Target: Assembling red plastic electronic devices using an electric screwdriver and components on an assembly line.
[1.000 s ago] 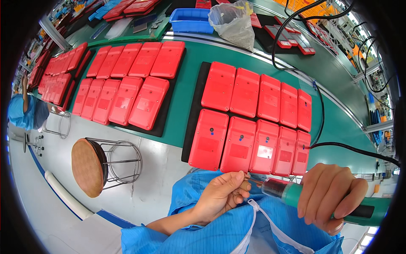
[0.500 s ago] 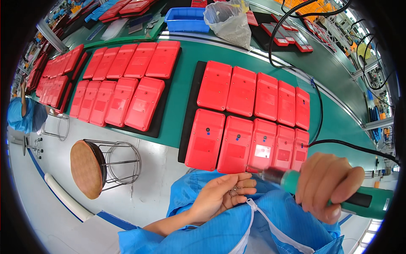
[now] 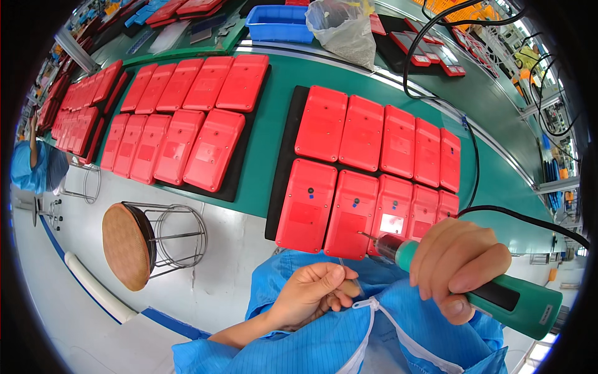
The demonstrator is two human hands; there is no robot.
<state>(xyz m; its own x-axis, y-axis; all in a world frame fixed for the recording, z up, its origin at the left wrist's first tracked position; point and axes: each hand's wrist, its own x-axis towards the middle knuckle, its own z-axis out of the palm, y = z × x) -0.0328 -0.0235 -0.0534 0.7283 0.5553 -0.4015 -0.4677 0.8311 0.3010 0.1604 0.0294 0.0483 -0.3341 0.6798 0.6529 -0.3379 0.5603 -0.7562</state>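
My right hand [image 3: 458, 268] is wrapped round a green electric screwdriver [image 3: 529, 305] with a black inset. Its thin bit points left, over the lower part of a red plastic case [image 3: 352, 215] in the near row; whether it touches cannot be told. My left hand [image 3: 319, 288] is in front of the near cases, close to the blue smock, with thumb and fingers pinched together. Small metal screws showed in those fingers earlier; now the fingers mostly hide them. The red cases lie in two rows on a black mat [image 3: 288, 137], some with a dark round spot and blue marks.
More red cases [image 3: 208, 146] lie on another black mat to the left. A blue bin [image 3: 279, 25] and a clear plastic bag [image 3: 342, 31] stand behind. A black cable [image 3: 476, 156] crosses the green bench. A round stool [image 3: 128, 246] stands at left; a co-worker's blue sleeve [image 3: 28, 167] shows beyond.
My right hand has brought the screwdriver left, its bit now over a near case. My left fingers have closed more, covering the screws. The view has shifted slightly.
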